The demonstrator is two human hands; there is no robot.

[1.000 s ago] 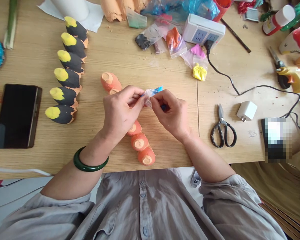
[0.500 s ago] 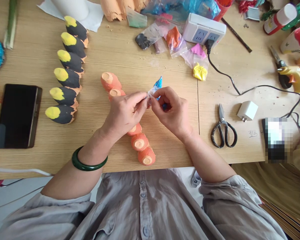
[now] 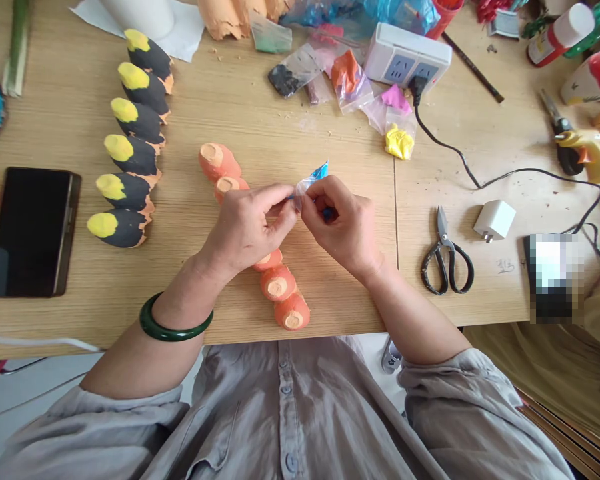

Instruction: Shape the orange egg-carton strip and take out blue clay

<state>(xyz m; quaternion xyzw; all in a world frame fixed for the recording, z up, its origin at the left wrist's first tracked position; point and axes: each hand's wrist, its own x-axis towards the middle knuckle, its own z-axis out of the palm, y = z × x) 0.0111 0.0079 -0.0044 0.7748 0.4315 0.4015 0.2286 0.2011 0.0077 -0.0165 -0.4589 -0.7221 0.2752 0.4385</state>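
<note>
Between my two hands is a small clear plastic bag (image 3: 310, 181) with blue stuff, probably clay, inside. My left hand (image 3: 253, 223) pinches the bag's left side between thumb and fingers. The fingers of my right hand (image 3: 343, 223) are curled round its other side, and a bit of blue shows inside the curl. Beneath my left hand a row of orange-red painted cup shapes (image 3: 278, 287) with pale round ends lies slantwise on the table; its middle is hidden by the hand. To the left stands a row of black cup shapes with yellow tips (image 3: 133, 150).
Bagged coloured clay (image 3: 347, 73) lies at the back beside a white power strip (image 3: 407, 57), whose black cord runs right. Scissors (image 3: 447, 253), a white charger (image 3: 495, 220) and a yellow glue gun (image 3: 587, 153) are at right. A black phone (image 3: 33, 230) lies at left.
The bag has shifted slightly in my fingers, and its blue tip sits a little lower and further right. Both hands stay in nearly the same place.
</note>
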